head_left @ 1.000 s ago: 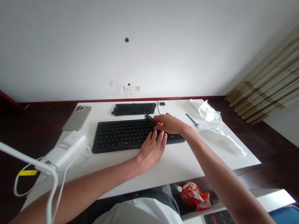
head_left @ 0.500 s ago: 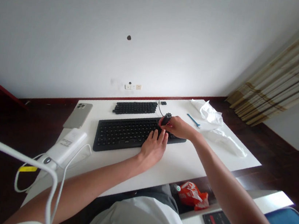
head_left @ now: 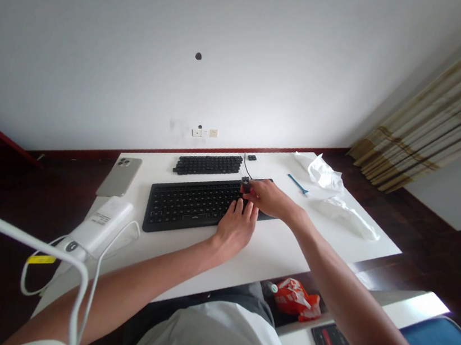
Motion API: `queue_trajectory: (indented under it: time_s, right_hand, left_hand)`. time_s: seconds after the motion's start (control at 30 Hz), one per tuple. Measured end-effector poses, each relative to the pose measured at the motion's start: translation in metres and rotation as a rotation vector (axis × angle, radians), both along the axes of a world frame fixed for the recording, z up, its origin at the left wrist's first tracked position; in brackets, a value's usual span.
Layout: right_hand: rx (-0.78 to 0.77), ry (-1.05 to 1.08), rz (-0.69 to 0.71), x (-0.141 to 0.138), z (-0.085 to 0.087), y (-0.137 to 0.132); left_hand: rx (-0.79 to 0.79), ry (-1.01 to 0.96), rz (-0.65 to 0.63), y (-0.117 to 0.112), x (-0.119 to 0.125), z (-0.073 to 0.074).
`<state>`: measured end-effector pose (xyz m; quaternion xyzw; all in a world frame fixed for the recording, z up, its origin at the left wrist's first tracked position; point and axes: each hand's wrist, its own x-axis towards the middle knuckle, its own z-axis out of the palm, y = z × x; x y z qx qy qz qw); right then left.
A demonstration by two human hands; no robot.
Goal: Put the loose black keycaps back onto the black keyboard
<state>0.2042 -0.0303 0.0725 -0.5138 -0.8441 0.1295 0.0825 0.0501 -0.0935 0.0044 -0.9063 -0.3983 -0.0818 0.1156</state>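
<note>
A black keyboard (head_left: 187,205) lies on the white table, its keys showing only small pale marks at this distance. My left hand (head_left: 235,228) rests on its right part, fingers stretched out and lying on the keys and front edge. Just beyond it, my right hand (head_left: 268,198) is closed round a short black handheld tool (head_left: 246,186), held over the upper right of the keyboard. The tool's lower end is hidden by my fingers. Behind the keyboard is a block of loose black keycaps (head_left: 208,164) set out in rows, with a small separate black group (head_left: 252,157) beside it.
A phone (head_left: 120,176) and a white power bank (head_left: 107,218) with a white cable (head_left: 22,233) occupy the left side. On the right are a blue brush-like tool (head_left: 298,184) and crumpled white plastic (head_left: 326,172). An orange bag (head_left: 296,300) sits below the table's front edge.
My right hand has moved slightly left with the black tool, which has tipped and dropped lower toward the keyboard. My left hand stays in place on the keyboard.
</note>
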Motion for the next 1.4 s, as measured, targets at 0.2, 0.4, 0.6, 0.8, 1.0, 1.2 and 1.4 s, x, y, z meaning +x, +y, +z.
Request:
queue_trajectory:
  time_s: [0.2, 0.4, 0.6, 0.8, 1.0, 1.2, 1.4]
  right_hand:
    - [0.052, -0.255, -0.094, -0.033, 0.006, -0.001]
    - [0.04, -0.132, -0.138, -0.02, 0.004, 0.002]
    - [0.002, 0.267, -0.18, 0.012, -0.008, 0.001]
    - [-0.132, 0.621, -0.244, 0.03, -0.036, 0.004]
    - [-0.219, 0.844, -0.22, 0.038, -0.054, 0.008]
    - [-0.297, 0.978, -0.224, 0.042, -0.059, 0.01]
    - [-0.301, 1.006, -0.224, 0.046, -0.058, 0.004]
  left_hand:
    - [-0.039, -0.049, -0.022, 0.001, -0.001, 0.004]
    - [-0.041, -0.071, -0.019, 0.001, -0.002, 0.0]
    - [-0.018, -0.017, -0.02, 0.003, -0.002, -0.006]
    - [0.006, 0.003, -0.026, 0.003, -0.002, -0.004]
    - [-0.019, -0.01, -0.028, 0.003, -0.003, 0.0]
    - [-0.014, -0.017, -0.024, 0.003, -0.003, 0.0]
    - [-0.03, -0.024, -0.024, 0.002, -0.002, 0.0]
